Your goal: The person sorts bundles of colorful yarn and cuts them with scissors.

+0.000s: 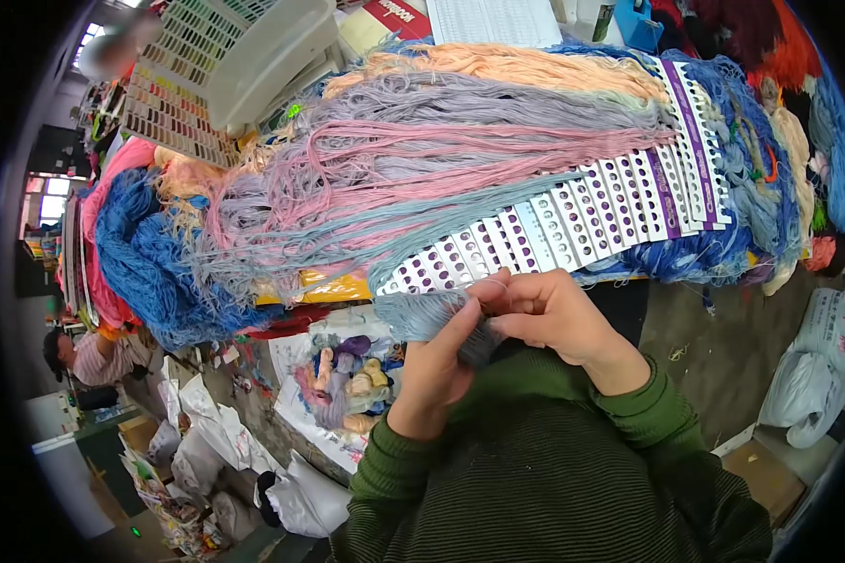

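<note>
My left hand (435,373) is closed round a grey-blue skein of thread (411,316), just off the table's near edge. The skein's looped end sticks out to the left, and a darker end shows below my thumb. Beside it, my right hand (573,324) pinches what looks like a fine loose thread from this skein; its fingertips meet my left thumb and forefinger. Behind both hands lie white punched thread cards (535,235) with rows of holes. Teal strands (422,211) and pink strands (479,143) run from the cards to the left.
Lilac and peach strands (507,68) cover the table's back. A blue yarn heap (145,249) hangs at the left end. A colour-sample board (174,117) leans behind. Small skeins (352,375) lie on a floor sheet. White bags (807,385) stand right. Another person (99,361) is far left.
</note>
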{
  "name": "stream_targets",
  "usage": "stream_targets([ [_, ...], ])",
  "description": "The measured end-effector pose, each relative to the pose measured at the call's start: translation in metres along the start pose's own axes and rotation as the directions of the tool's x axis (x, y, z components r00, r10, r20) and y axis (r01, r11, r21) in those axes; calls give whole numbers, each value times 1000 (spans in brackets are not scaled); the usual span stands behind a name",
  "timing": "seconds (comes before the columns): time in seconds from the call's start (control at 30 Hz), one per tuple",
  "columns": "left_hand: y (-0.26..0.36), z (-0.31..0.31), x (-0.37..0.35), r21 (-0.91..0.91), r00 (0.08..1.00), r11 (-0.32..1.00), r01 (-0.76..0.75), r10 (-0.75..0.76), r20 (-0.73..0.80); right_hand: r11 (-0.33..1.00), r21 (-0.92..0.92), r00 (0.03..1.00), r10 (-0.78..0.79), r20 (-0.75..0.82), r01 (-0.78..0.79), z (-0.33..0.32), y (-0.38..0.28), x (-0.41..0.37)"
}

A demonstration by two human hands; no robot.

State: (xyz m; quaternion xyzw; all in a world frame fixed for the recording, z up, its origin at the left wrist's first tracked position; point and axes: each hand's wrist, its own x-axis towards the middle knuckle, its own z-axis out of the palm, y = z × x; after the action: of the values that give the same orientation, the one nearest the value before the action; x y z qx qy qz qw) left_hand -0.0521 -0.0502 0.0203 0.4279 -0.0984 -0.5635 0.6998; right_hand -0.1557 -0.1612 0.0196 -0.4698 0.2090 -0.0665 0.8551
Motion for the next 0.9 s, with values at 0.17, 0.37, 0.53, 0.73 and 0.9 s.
stream_targets([
  [0.17, 0, 2, 2, -99, 998, 993, 67, -69, -16, 998, 63, 999, 13, -35, -11, -1, 5, 0],
  [0.37, 0, 0, 4, -136, 993, 985, 111, -114, -19, 952, 302, 998, 59, 8, -59, -9, 6, -2],
  [0.53, -1, -1, 2, -135, 996, 987, 92, -90, 21, 916, 401, 1000, 3, 15, -8, -8, 6, -3],
  [0.73, -1, 1, 2, 30, 999, 999, 32, -32, -3, 934, 357, 1000, 8, -16, -1, -10, 2, -4],
  [0.9, -3, 5, 5, -40, 997, 998, 53, -55, -47, 990, 142, 1000, 24, -15, -21, -11, -1, -2],
])
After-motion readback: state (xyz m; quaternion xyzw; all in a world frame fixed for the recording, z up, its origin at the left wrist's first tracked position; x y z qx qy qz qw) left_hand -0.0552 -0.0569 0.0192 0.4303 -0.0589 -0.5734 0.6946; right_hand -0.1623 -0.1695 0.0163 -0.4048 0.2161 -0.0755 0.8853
